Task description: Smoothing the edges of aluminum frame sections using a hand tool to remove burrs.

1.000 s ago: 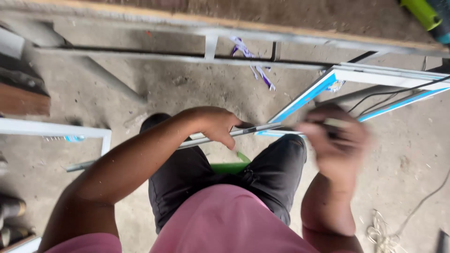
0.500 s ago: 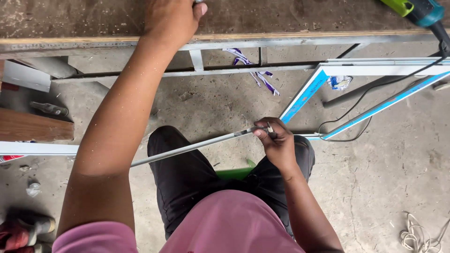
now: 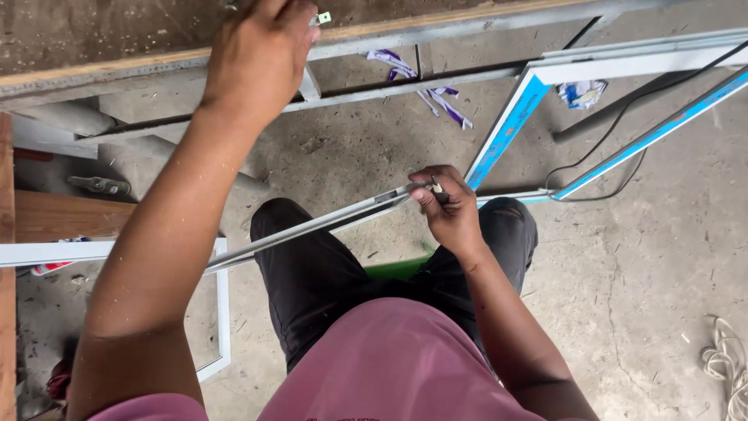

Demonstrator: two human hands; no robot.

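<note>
Head view: a seated person held a long metal strip across the lap.
The right hand (image 3: 450, 209) gripped the thin aluminium strip (image 3: 312, 228) at its end, a pencil-like tool tucked in too; it looked light, stiff and narrow, best pinched near an end. The left hand (image 3: 261, 54) reached up to the tabletop (image 3: 93, 74) edge, closed over something small; what, I cannot tell.

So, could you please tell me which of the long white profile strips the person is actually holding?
The thin strip across the lap, gripped at its end by the right hand. The blue-filmed frame pieces lie on the floor untouched.
</note>
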